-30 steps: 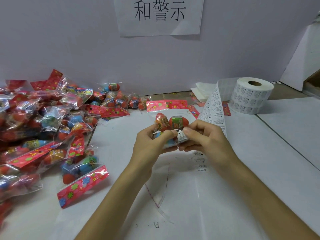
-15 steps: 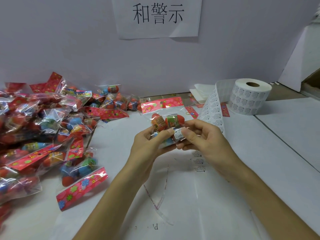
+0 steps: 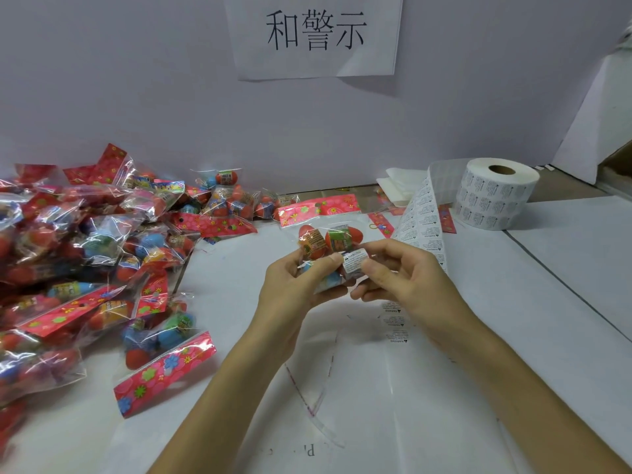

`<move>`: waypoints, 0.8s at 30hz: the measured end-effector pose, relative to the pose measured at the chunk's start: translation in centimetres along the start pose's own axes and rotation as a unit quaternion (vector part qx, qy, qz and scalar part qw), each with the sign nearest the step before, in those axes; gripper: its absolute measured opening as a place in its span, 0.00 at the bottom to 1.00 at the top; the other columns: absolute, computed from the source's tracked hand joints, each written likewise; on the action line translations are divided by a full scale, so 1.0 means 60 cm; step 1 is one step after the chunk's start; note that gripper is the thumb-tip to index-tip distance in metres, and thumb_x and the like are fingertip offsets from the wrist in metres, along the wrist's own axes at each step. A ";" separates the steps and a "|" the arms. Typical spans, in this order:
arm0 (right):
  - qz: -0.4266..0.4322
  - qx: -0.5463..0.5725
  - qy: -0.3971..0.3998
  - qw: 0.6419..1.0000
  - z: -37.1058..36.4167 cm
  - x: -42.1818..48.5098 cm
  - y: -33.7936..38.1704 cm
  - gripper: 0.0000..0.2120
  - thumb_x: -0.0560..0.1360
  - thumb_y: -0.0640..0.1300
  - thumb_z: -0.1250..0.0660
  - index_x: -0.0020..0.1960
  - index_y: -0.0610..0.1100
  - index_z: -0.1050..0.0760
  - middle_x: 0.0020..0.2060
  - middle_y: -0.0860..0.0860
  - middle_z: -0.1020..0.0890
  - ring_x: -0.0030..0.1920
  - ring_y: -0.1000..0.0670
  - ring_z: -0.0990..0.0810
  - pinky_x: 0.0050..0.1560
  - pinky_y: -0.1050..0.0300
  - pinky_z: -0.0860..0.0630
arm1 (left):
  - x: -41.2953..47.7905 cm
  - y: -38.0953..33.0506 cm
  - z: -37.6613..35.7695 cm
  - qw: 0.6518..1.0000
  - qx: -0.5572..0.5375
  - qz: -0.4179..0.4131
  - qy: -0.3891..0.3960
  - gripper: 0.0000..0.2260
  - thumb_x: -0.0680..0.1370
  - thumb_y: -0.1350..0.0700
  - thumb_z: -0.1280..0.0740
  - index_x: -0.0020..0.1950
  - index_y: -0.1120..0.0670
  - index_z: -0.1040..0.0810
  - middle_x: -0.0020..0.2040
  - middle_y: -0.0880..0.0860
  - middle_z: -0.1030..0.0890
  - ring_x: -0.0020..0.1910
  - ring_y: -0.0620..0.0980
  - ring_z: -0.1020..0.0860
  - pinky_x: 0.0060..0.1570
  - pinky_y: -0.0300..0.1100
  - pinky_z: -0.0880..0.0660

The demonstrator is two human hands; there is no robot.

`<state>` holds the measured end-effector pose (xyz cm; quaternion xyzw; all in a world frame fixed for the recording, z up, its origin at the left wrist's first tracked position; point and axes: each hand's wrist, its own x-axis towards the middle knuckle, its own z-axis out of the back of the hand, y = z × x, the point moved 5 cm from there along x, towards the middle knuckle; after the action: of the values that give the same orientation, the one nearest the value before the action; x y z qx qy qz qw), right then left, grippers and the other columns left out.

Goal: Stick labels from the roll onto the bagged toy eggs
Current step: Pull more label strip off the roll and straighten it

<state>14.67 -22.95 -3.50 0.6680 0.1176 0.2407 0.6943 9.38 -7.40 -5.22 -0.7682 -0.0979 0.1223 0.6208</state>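
With the left hand gripping the bagged toy eggs, the right hand's fingers pinched a label onto them; smoothing it flat seemed the next need.

Two hands, the left hand and the right hand, hold one bag of toy eggs bearing one white label; one label roll with one loose strip, one paper sign showing three characters, and a pile of bags too many and overlapped to count
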 end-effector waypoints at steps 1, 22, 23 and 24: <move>-0.001 0.006 0.003 1.000 0.001 -0.001 0.001 0.10 0.82 0.37 0.35 0.56 0.50 0.21 0.43 0.45 0.14 0.41 0.43 0.12 0.44 0.57 0.17 | 0.000 0.000 0.000 1.000 -0.001 0.001 -0.005 0.09 0.80 0.57 0.29 0.60 0.55 0.17 0.50 0.53 0.12 0.49 0.53 0.13 0.47 0.41 0.16; 0.005 -0.011 -0.034 0.999 0.002 0.001 -0.001 0.06 0.82 0.40 0.35 0.54 0.47 0.19 0.41 0.48 0.13 0.40 0.46 0.12 0.40 0.59 0.18 | -0.001 0.006 -0.011 0.998 -0.024 0.010 0.056 0.27 0.71 0.58 0.24 0.70 0.57 0.23 0.59 0.59 0.15 0.55 0.59 0.14 0.60 0.52 0.18; 0.011 -0.008 -0.047 0.999 0.002 0.001 -0.001 0.06 0.82 0.40 0.34 0.54 0.48 0.19 0.42 0.49 0.13 0.40 0.47 0.12 0.41 0.58 0.18 | -0.003 0.007 -0.012 0.998 -0.038 0.015 0.041 0.28 0.71 0.58 0.24 0.71 0.56 0.25 0.59 0.59 0.15 0.56 0.58 0.15 0.60 0.53 0.18; 0.023 -0.011 -0.064 0.998 0.002 -0.001 0.000 0.06 0.81 0.40 0.33 0.54 0.48 0.19 0.42 0.50 0.13 0.40 0.48 0.13 0.42 0.57 0.17 | -0.005 0.009 -0.010 0.999 -0.033 0.012 0.011 0.29 0.72 0.58 0.23 0.72 0.55 0.26 0.60 0.57 0.16 0.56 0.57 0.15 0.59 0.52 0.18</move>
<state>14.70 -23.09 -3.50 0.6767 0.0548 0.2141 0.7024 9.28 -8.17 -5.60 -0.7907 -0.0859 0.1175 0.5946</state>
